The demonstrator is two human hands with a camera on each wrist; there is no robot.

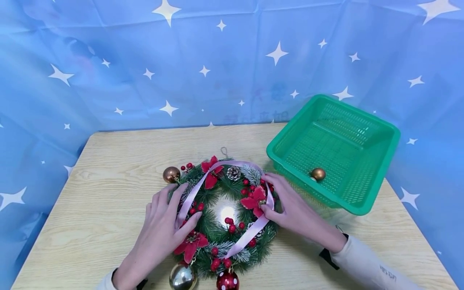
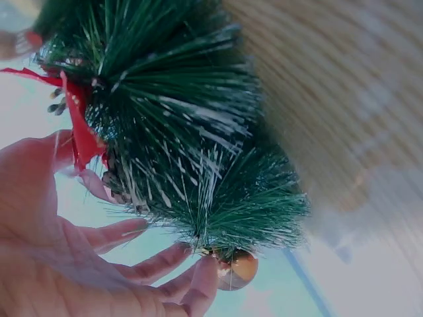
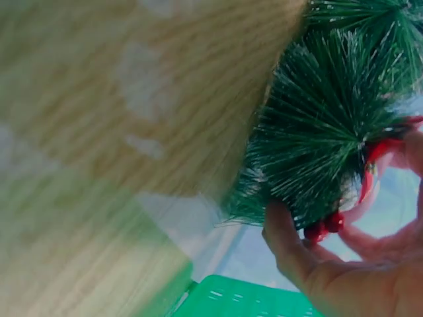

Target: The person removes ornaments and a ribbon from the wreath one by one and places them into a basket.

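A green Christmas wreath [image 1: 262, 237] lies on the table, with red flowers, berries and pine cones on it. A pale pink ribbon [image 1: 248, 234] runs in a loose loop over its top. My left hand [image 1: 163, 219] rests at the wreath's left side, thumb and fingers apart, with the ribbon passing between them. In the left wrist view its fingertips lie near a gold ball [image 2: 239, 269]. At the right side my right hand [image 1: 290, 201] arches over the wreath's edge beside a red flower [image 1: 255, 200]. Its thumb and index finger touch the ribbon separately; its other fingers are mostly hidden from above.
A green plastic basket [image 1: 384, 161] stands at the back right, close to my right forearm, with a copper ball [image 1: 318, 174] inside. Around the wreath hang a brown ball [image 1: 171, 175], a silver ball [image 1: 183, 277] and a red dotted ball [image 1: 227, 280]. A blue starry cloth [image 1: 232, 52] hangs behind the table [image 1: 108, 181].
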